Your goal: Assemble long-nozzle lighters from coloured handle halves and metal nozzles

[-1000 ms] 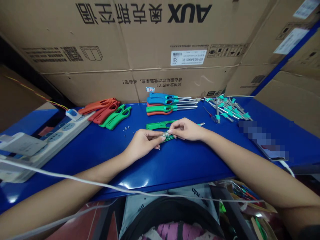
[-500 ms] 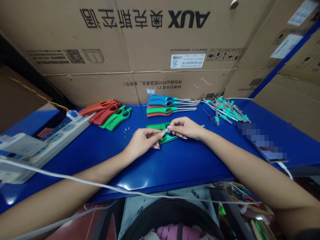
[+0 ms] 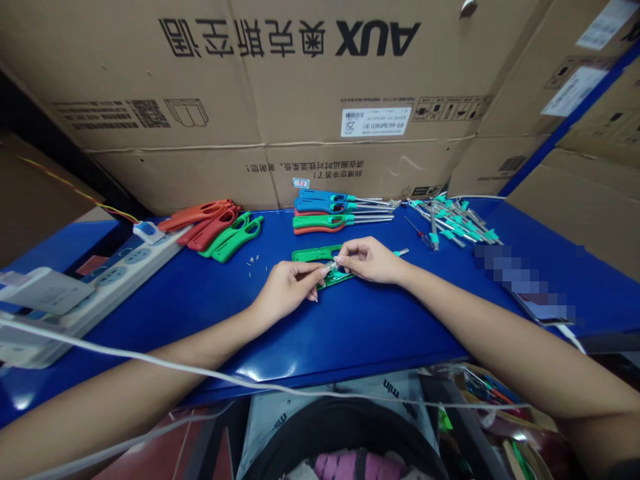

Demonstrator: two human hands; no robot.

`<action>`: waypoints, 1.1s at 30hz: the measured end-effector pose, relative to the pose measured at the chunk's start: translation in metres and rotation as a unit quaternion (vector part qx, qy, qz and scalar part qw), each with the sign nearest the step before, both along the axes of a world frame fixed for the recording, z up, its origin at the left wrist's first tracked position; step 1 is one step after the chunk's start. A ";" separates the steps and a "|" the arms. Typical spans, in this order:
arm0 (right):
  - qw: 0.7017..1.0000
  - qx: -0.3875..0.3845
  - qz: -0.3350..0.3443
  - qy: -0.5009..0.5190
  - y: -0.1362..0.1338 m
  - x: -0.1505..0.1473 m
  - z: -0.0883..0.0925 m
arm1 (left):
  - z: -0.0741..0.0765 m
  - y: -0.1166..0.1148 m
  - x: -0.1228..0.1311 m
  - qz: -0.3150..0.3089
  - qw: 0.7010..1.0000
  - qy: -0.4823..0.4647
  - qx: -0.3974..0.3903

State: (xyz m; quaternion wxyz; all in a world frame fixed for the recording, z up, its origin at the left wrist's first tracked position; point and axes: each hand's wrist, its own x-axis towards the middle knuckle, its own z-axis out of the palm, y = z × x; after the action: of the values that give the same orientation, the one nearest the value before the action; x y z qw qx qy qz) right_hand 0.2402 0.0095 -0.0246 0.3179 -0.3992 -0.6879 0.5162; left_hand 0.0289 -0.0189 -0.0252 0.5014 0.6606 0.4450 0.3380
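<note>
My left hand [image 3: 293, 288] and my right hand [image 3: 367, 260] meet over an opened green lighter casing [image 3: 311, 254] on the blue tabletop. Between the fingertips of both hands is a small, pale, shiny piece [image 3: 331, 265]; its exact kind is too small to tell. Thumb and forefinger are pinched on each side. Beneath the fingers lie the casing's inner parts, partly hidden. A metal tube tip [image 3: 404, 252] with a teal collar sticks out to the right behind my right hand.
Behind stand assembled long-nosed lighters [image 3: 320, 207]. Orange and green casings [image 3: 210, 227] lie left, near tiny screws [image 3: 253, 261] and a power strip [image 3: 100, 287]. Metal tubes with teal collars [image 3: 455, 220], a screwdriver [image 3: 419, 231] and a phone [image 3: 530, 293] are right. A white cable [image 3: 200, 367] crosses in front.
My right hand has shifted slightly down and left, showing more of the metal tube tip. Both hands stay pinched over the green casing.
</note>
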 end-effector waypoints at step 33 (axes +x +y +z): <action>0.999 -0.002 -0.022 0.032 -0.001 -0.002 -0.001 | 0.002 -0.001 0.000 0.027 0.999 -0.016 -0.037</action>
State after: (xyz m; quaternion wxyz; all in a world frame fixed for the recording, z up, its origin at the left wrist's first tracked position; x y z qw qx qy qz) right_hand 0.2381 0.0084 -0.0257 0.3504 -0.3983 -0.6673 0.5228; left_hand 0.0293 -0.0194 -0.0228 0.5234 0.6238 0.4664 0.3455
